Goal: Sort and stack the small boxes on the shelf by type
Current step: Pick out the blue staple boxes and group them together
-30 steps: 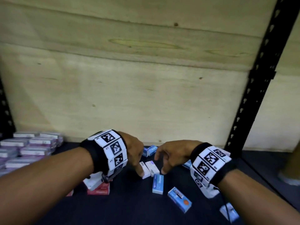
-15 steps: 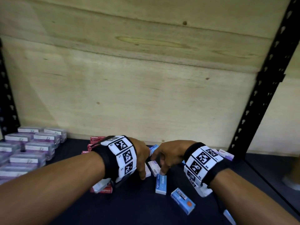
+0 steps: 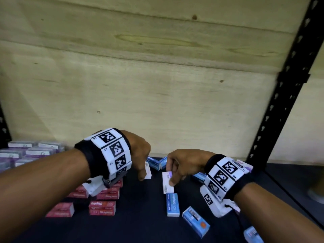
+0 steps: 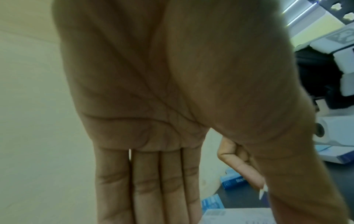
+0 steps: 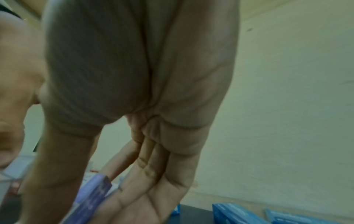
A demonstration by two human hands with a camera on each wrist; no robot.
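Two small white boxes with purple print are in my hands over the dark shelf (image 3: 136, 225). My left hand (image 3: 142, 171) pinches one white box (image 3: 148, 171) between straight fingers (image 4: 147, 189) and thumb, holding it on end; its top shows in the left wrist view (image 4: 235, 216). My right hand (image 3: 172, 178) pinches the far end of the other white box (image 3: 166, 183), whose purple side (image 5: 93, 195) sits between thumb and fingers (image 5: 134, 197). Loose blue boxes (image 3: 172, 205) lie around and below the right hand.
Red staple boxes (image 3: 102, 207) are stacked below my left wrist. Purple-and-white boxes (image 3: 31, 153) stand in stacks at the far left. More blue boxes (image 3: 156, 163) lie by the wooden back panel (image 3: 157, 102). A black upright post (image 3: 284, 95) bounds the shelf on the right.
The two white boxes lay side by side between my hands; now each hand holds one and they are apart. The left box has been tipped up on end.
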